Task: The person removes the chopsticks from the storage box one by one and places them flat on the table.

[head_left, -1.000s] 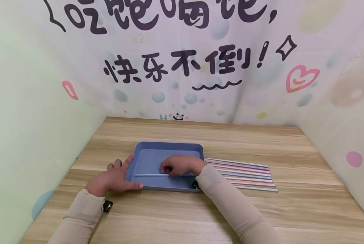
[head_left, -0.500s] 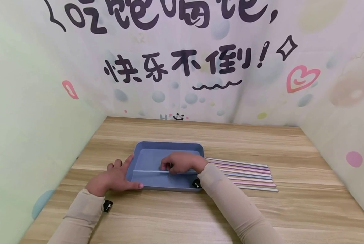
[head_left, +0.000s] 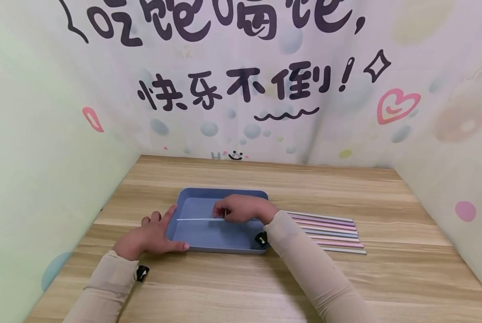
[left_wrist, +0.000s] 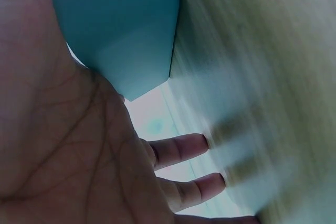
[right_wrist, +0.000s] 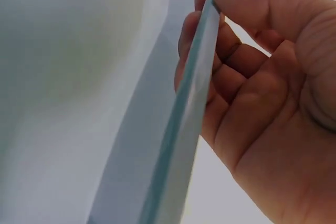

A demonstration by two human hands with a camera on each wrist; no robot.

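My right hand (head_left: 241, 208) is above the blue tray (head_left: 216, 237), pinching a pale blue chopstick (head_left: 196, 219) that runs left to right across it. The right wrist view shows thumb and fingers near the far end of the square-edged chopstick (right_wrist: 178, 129); part of its length is behind the hand in the head view. At the tray's left end, my left hand (head_left: 149, 235) lies spread, thumb on the near rim and index finger along the left side. In the left wrist view, the corner of the tray (left_wrist: 121, 35) sits against that palm, the other fingers straight.
Several pastel chopsticks (head_left: 333, 233) in white, pink, purple and blue lie side by side right of the tray, partly behind the right sleeve (head_left: 317, 273). The wooden table (head_left: 208, 287) meets a printed cloth wall (head_left: 232, 130) at the back.
My right hand has moved the chopstick away from the tray's near side toward the middle, a little farther back. The left hand and tray have stayed in place.
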